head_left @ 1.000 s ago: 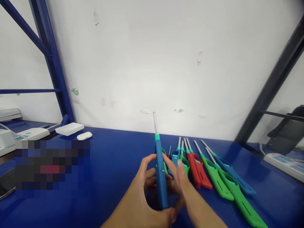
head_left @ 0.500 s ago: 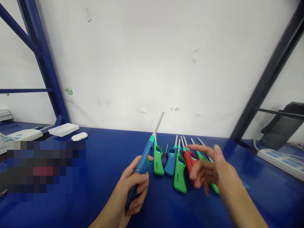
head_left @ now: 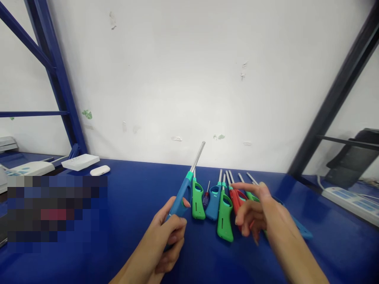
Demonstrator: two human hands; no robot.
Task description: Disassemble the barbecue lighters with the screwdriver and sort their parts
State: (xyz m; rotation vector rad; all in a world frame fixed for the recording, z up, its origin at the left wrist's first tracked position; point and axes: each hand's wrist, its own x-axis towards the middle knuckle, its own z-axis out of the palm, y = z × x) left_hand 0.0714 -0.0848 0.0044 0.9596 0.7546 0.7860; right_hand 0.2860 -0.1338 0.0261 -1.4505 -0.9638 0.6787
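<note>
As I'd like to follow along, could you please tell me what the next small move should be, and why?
I would likely squeeze the trigger of the held lighter gently: the left hand grips its handle with a fingertip by the trigger, its tube slants up, and the right hand looks empty, open and clear of the tube.

A blue lighter [head_left: 178, 204], teal at the collar [head_left: 189, 175], tilts in the left hand [head_left: 166, 236], silver nozzle [head_left: 197, 157] pointing to one o'clock, lower handle mostly hidden. At its three o'clock, two red lighters [head_left: 236, 198] lie side by side, partly covered.
</note>
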